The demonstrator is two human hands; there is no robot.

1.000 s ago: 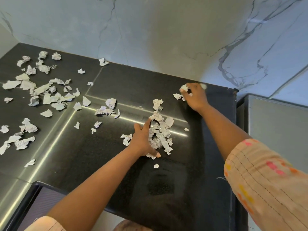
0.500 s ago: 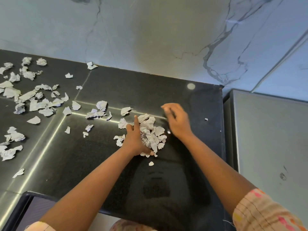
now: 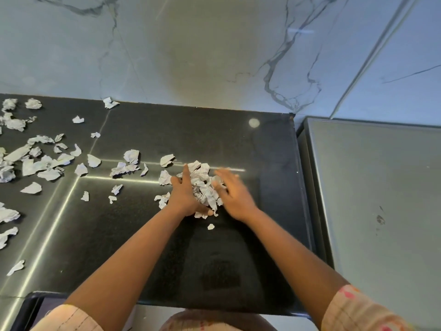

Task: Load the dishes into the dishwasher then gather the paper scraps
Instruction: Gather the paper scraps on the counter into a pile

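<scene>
Sweeping leftward since a second ago, my flat right hand (image 3: 235, 195) meets my flat-fingered left hand (image 3: 185, 198) around the centre-frame scrap pile (image 3: 205, 185), while loose scraps (image 3: 45, 161) at left await gathering.

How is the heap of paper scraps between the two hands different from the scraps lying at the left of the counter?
The heap is bunched tightly, pieces overlapping; the left scraps lie spread apart. The left hand and right hand press against the heap; nothing touches the left scraps. Both are crumpled white paper on the black counter.
</scene>
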